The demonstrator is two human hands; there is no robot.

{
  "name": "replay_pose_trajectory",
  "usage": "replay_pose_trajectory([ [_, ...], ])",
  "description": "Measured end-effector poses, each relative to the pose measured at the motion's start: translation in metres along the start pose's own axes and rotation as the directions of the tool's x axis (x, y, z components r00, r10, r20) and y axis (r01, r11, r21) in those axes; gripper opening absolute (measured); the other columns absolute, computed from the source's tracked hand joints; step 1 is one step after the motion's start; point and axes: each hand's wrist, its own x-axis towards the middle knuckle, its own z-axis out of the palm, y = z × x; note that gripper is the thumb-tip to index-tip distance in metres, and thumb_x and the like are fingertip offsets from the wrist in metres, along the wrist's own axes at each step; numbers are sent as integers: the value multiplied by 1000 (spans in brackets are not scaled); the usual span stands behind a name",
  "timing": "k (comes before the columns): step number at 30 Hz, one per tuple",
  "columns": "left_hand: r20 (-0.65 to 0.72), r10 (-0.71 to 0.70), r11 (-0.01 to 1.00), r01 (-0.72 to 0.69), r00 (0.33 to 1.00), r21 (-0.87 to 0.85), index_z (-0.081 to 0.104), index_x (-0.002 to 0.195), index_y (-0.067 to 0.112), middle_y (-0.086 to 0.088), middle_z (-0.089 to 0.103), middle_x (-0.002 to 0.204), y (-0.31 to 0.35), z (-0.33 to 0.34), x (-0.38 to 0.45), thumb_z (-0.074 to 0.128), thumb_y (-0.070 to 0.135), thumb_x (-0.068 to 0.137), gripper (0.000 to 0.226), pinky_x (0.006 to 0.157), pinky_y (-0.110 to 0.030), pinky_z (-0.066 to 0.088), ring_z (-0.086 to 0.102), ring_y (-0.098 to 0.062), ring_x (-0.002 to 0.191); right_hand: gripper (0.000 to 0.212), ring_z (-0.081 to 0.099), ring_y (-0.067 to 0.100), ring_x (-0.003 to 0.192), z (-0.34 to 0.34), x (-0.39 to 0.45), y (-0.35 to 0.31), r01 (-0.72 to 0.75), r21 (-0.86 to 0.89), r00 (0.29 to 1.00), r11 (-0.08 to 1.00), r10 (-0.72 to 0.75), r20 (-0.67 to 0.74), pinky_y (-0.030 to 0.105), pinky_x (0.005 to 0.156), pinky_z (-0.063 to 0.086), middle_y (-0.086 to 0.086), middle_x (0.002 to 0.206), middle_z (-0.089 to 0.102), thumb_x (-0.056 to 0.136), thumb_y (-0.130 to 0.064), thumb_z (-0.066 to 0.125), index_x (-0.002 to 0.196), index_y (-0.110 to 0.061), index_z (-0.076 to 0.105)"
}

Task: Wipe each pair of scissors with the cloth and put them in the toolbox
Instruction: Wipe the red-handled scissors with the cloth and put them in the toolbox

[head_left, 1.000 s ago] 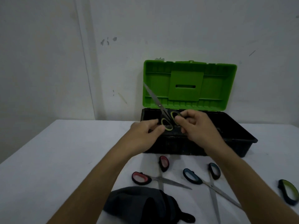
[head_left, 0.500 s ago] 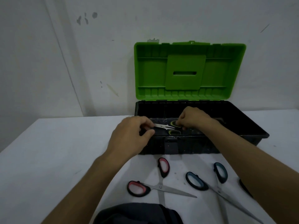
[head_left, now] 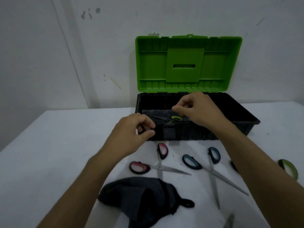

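Note:
A pair of green-handled scissors lies inside the black toolbox, whose green lid stands open. My right hand hovers just above them with curled fingers and holds nothing. In front of the box's left end, my left hand is loosely curled and empty. On the table in front of the box lie red-handled scissors and blue-handled scissors, both spread open. A dark cloth lies crumpled near me.
Another green-handled pair of scissors lies at the far right, partly hidden by my right forearm. A blade tip shows at the bottom edge. The white table meets a white wall behind the toolbox.
Both hands lowered the green-handled scissors into the toolbox and let go. My left hand drew back to the front of the box; my right hand lifted slightly.

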Motion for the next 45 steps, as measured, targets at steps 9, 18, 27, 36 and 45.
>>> replay_pose_trajectory([
  [9, 429, -185, 949, 48, 884, 312, 69, 110, 29, 12, 66, 107, -9, 13, -15, 77, 33, 78, 33, 79, -26, 49, 59, -8, 85, 17, 59, 7, 55, 7, -71, -18, 41, 37, 968, 998, -49, 245, 26, 54, 48, -6, 62, 68, 82, -42, 77, 73, -28, 73],
  [18, 454, -159, 963, 37, 877, 266, 71, 99, 32, 13, 63, 95, -12, 20, -30, 79, 30, 76, 24, 75, -20, 45, 58, -5, 84, 9, 55, -8, 55, 15, -93, -17, 80, 50, 938, 996, -92, 334, 20, 60, 38, -9, 79, 69, 88, -42, 69, 85, -34, 73],
  [27, 248, -193, 966, 140, 949, 217, 64, 121, 14, -1, 57, 108, -2, -6, -48, 59, 15, 91, 30, 82, -30, 48, 58, -19, 97, 14, 66, 5, 84, 12, -110, -31, 183, 81, 909, 980, -200, 366, 30, 76, 55, -17, 94, 70, 89, -52, 61, 93, -43, 70],
  [36, -51, -400, 892, 376, 915, -249, 64, 102, 20, 0, 65, 99, -12, -62, -89, 58, 13, 91, 14, 56, -24, 51, 67, -14, 66, 48, 52, 7, 111, 60, -128, -71, 359, -64, 844, 931, -295, 448, 36, 96, 47, -17, 119, 58, 85, -70, 48, 120, -42, 63],
  [45, -88, -470, 834, 410, 878, -369, 62, 102, 18, -4, 69, 85, -12, -60, -96, 51, 13, 96, 14, 61, -28, 55, 67, -17, 64, 49, 54, 18, 105, 111, -140, -75, 470, -158, 823, 869, -365, 436, 31, 82, 46, -8, 121, 47, 93, -43, 56, 139, -40, 39],
])
